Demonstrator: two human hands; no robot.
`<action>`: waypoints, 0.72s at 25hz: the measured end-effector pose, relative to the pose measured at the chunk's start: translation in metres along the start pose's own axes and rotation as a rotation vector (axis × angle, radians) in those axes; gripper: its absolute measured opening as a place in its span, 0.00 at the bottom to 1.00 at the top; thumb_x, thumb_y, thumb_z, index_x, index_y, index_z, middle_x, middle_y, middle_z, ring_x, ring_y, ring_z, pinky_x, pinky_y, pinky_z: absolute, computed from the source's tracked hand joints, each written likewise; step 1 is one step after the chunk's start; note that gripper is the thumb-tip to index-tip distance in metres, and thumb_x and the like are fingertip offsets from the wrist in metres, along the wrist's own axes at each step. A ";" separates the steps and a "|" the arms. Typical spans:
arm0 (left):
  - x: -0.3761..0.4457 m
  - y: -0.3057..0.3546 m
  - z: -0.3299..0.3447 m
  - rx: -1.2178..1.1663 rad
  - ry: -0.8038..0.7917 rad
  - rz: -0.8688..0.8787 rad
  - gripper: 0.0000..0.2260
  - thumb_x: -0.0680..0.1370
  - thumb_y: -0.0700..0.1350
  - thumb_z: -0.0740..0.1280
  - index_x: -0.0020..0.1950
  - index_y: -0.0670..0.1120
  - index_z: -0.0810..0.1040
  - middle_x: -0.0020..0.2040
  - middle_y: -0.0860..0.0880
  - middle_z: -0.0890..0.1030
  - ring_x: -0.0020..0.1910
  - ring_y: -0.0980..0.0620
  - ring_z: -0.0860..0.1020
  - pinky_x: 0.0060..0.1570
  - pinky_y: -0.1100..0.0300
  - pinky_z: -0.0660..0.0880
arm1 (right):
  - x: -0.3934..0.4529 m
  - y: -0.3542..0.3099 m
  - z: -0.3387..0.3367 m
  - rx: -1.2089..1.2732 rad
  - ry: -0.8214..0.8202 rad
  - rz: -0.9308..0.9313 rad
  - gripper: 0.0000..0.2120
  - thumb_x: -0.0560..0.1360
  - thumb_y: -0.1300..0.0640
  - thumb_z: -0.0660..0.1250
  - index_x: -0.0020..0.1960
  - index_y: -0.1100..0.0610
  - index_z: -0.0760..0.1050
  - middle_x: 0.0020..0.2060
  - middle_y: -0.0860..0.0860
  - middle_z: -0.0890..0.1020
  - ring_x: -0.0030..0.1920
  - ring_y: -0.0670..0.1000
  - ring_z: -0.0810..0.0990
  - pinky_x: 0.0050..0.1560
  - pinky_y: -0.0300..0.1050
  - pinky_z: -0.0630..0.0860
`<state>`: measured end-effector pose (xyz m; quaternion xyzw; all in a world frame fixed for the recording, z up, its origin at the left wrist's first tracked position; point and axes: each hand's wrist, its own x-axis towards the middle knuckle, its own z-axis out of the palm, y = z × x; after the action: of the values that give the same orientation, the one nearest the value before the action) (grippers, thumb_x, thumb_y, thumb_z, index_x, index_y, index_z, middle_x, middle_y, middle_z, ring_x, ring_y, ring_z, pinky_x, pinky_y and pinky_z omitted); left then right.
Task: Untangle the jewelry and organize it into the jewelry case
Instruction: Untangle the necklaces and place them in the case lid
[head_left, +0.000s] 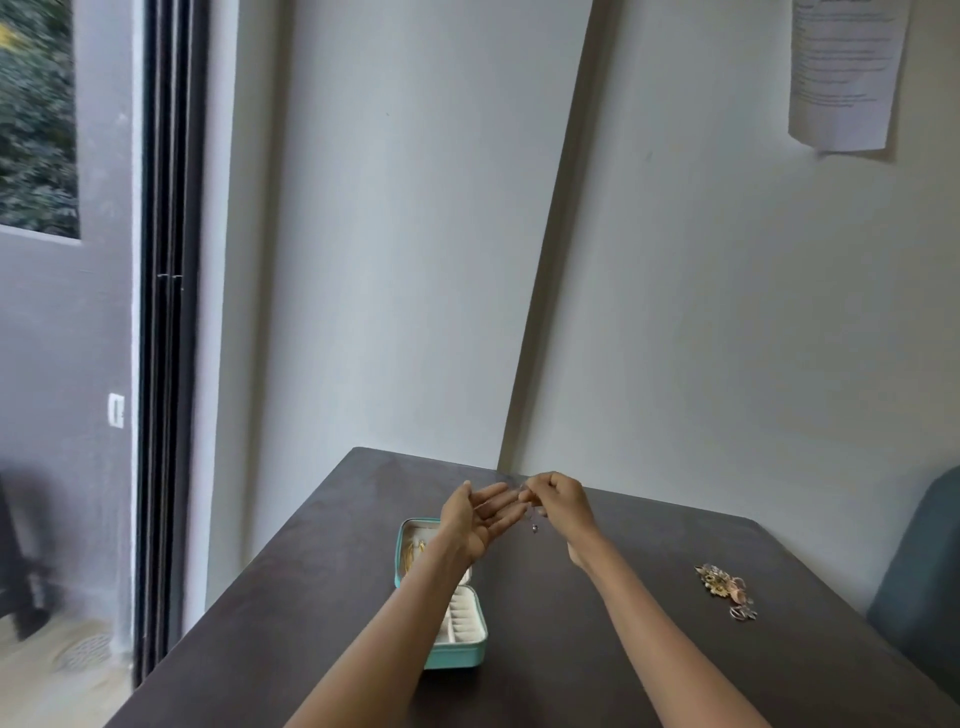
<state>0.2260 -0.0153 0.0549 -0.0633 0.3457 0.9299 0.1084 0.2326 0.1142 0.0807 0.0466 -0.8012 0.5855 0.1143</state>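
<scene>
1. Head view. I see both hands raised above the far half of the dark table (649, 613), forearms stretched out from the bottom edge.
2. Left hand (480, 517): palm up, fingers spread and loose, grasping nothing. It hovers above the far half of the case.
3. Right hand (558, 501): fingers pinched together on a thin chain (531, 514), which hangs down from the fingertips with a small pendant at its low end. The chain is fine and partly blurred; I cannot tell its full length.
4. The pinched fingertips sit just beside the left hand's fingertips; I cannot tell whether they touch.
5. Case (457, 631): teal, lying open on the table under the left forearm. The near half shows pale ring rolls and small compartments; the far half holds some gold pieces, partly hidden by the wrist.
6. Tangle (724, 590): a heap of mixed gold and pinkish jewelry on the table, well apart from the case, to the right of the right forearm.
7. Background: pale wall with a paper (844, 73) pinned up at top right.
</scene>
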 end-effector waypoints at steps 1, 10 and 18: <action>0.000 0.006 -0.004 0.076 0.037 0.045 0.23 0.83 0.49 0.49 0.46 0.35 0.76 0.38 0.38 0.82 0.39 0.40 0.79 0.39 0.50 0.79 | 0.003 -0.002 0.003 -0.030 -0.031 -0.009 0.08 0.78 0.59 0.61 0.41 0.56 0.75 0.36 0.49 0.82 0.38 0.47 0.77 0.36 0.36 0.72; 0.010 0.044 -0.104 1.188 0.528 0.550 0.18 0.77 0.46 0.66 0.62 0.37 0.75 0.55 0.40 0.80 0.56 0.43 0.78 0.55 0.55 0.71 | 0.002 -0.006 0.034 -0.159 -0.235 -0.038 0.06 0.78 0.61 0.60 0.45 0.57 0.75 0.36 0.48 0.81 0.37 0.40 0.77 0.36 0.26 0.70; 0.023 0.026 -0.151 0.992 0.303 0.330 0.19 0.76 0.48 0.69 0.62 0.39 0.75 0.53 0.43 0.81 0.39 0.47 0.80 0.31 0.59 0.76 | -0.014 0.011 0.052 -0.206 -0.326 0.015 0.09 0.76 0.60 0.63 0.39 0.52 0.77 0.37 0.47 0.82 0.39 0.39 0.79 0.41 0.30 0.70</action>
<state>0.2040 -0.1302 -0.0467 -0.0826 0.7602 0.6402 -0.0734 0.2367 0.0674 0.0520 0.1227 -0.8651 0.4860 -0.0171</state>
